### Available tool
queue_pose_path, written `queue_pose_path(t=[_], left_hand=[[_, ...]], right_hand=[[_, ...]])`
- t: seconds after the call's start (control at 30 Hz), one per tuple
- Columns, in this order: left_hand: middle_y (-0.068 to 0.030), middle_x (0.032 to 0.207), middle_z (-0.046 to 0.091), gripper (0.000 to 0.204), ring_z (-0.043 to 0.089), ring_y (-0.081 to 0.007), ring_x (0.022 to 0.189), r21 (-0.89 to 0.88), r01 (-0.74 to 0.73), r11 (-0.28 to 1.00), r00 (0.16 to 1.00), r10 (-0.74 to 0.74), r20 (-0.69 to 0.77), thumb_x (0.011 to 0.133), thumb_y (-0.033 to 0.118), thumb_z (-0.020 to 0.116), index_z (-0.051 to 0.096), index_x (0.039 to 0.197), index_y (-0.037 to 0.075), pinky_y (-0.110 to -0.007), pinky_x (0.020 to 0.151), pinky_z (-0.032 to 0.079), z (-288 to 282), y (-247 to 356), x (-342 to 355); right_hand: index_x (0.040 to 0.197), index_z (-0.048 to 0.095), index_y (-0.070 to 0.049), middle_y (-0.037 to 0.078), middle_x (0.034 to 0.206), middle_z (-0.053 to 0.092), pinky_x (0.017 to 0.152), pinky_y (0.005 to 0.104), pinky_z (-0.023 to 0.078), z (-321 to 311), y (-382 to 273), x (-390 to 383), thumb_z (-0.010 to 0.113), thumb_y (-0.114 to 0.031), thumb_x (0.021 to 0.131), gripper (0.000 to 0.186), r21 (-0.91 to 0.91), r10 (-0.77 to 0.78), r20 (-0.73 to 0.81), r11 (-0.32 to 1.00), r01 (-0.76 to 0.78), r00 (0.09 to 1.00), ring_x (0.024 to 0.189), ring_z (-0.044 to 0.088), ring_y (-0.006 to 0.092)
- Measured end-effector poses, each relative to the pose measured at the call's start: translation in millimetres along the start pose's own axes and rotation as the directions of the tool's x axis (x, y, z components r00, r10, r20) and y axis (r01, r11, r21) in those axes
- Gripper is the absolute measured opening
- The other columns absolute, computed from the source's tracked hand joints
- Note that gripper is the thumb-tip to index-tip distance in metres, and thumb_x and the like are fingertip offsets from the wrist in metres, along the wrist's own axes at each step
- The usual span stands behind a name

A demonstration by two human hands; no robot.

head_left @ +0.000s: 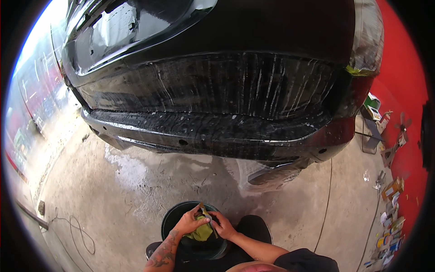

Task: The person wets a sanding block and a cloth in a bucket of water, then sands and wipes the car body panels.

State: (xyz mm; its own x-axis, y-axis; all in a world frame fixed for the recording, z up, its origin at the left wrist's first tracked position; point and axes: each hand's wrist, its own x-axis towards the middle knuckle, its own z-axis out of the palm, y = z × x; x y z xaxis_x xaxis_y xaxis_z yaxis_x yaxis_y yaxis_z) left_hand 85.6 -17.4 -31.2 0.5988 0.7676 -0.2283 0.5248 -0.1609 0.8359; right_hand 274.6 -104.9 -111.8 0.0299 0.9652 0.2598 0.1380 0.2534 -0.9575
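Black sleeve (308,260) cloth bulges in at the lower right edge, with the wearer's two bare forearms reaching up and inward from the bottom. A yellow-green cloth (199,233) hangs crumpled and soft beneath the left hand (191,222), above the mouth of a dark round bucket (167,214). Just beside the cloth is a thin, flat piece (203,210), tan toward its upper end and greyish lower down, standing on edge between the hands; it is too small here to tell whether it is paper or a pad. Fingers curled, the left hand is closed on the cloth, its thumb lying across toward the flat piece. Facing it, the right hand (223,226) pinches the piece from the other side, wrist bent and forearm slanting in from the lower right. The left forearm, tattooed, rises more steeply. Beyond the bucket stretches a concrete floor (299,199) with pale, wet-looking patches, and across the top looms a black car (199,86), its rear panel streaked and its bumper (217,129) spotted.
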Motion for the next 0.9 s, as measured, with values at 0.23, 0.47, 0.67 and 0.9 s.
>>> queue_pose_path(t=[0.23, 0.47, 0.67, 0.9], left_hand=[[-0.0269, 0.127, 0.069, 0.101, 0.067, -0.04, 0.122, 0.051, -0.019, 0.999, 0.996, 0.023, -0.087, 0.085, 0.052, 0.082, 0.03, 0.164, 0.016, -0.043, 0.101, 0.054, -2.2, 24.3, -6.2], [-0.0221, 0.132, 0.068, 0.094, 0.066, -0.0356, 0.125, 0.031, -0.062, 0.998, 0.998, 0.062, -0.015, 0.087, 0.049, 0.082, 0.035, 0.162, 0.016, -0.042, 0.101, 0.053, -5.9, 20.1, -8.0], [-0.0219, 0.123, 0.072, 0.096, 0.07, -0.0319, 0.117, -0.057, -0.005, 0.998, 0.998, 0.009, 0.065, 0.087, 0.047, 0.083, 0.033, 0.163, 0.015, -0.04, 0.099, 0.053, 3.7, 15.8, -5.8], [-0.0204, 0.119, 0.073, 0.097, 0.071, -0.0272, 0.111, -0.071, -0.05, 0.996, 0.998, 0.051, 0.021, 0.087, 0.044, 0.084, 0.033, 0.163, 0.012, -0.037, 0.099, 0.053, 3.6, 9.9, -2.9]], right_hand=[[0.139, 0.058, -0.004, 0.019, 0.131, 0.063, 0.107, 0.0413, 0.045, -6.4, -12.4, 2.0, 0.057, -0.013, 0.103, 0.038, -0.008, 0.006, 0.015, 1.0, -0.006, 1.0, 0.125, 0.06, 0.0377], [0.141, 0.054, -0.003, 0.015, 0.135, 0.063, 0.107, 0.037, 0.045, -3.1, -15.6, -2.9, 0.059, -0.013, 0.104, 0.039, 0.077, 0.108, 0.029, 0.991, -0.11, 0.994, 0.126, 0.06, 0.0258], [0.142, 0.054, -0.002, 0.012, 0.136, 0.063, 0.109, 0.0341, 0.043, 1.6, 8.8, -3.9, 0.058, -0.011, 0.105, 0.038, 0.198, 0.146, -0.016, 0.97, -0.14, 0.989, 0.128, 0.058, 0.0198], [0.136, 0.061, -0.001, 0.015, 0.14, 0.057, 0.112, 0.0361, 0.041, -5.1, 5.7, 3.6, 0.059, -0.016, 0.106, 0.034, 0.127, 0.09, 0.056, 0.987, -0.097, 0.994, 0.132, 0.054, 0.0235]])
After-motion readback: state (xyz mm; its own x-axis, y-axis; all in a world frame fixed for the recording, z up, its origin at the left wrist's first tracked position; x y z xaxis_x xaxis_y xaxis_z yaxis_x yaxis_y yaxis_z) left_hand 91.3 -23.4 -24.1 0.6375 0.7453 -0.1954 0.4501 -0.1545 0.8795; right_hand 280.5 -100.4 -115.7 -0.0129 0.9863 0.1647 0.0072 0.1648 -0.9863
